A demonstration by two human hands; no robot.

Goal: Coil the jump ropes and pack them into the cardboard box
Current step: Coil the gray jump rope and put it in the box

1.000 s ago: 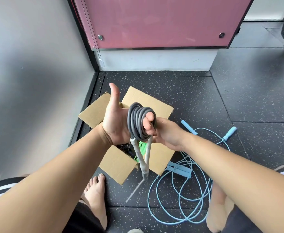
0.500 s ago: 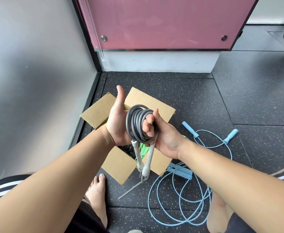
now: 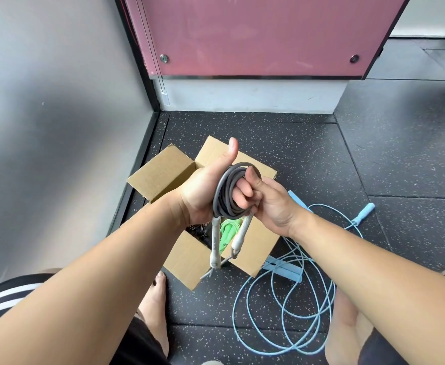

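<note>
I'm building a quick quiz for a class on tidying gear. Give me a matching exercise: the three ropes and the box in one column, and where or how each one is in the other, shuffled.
1. grey rope
2. green rope
3. blue rope
4. box

A. loose on the floor
B. open, beside the wall
C. coiled, held by left hand and right hand
D. inside the box

Pairs: 1-C, 2-D, 3-A, 4-B
</note>
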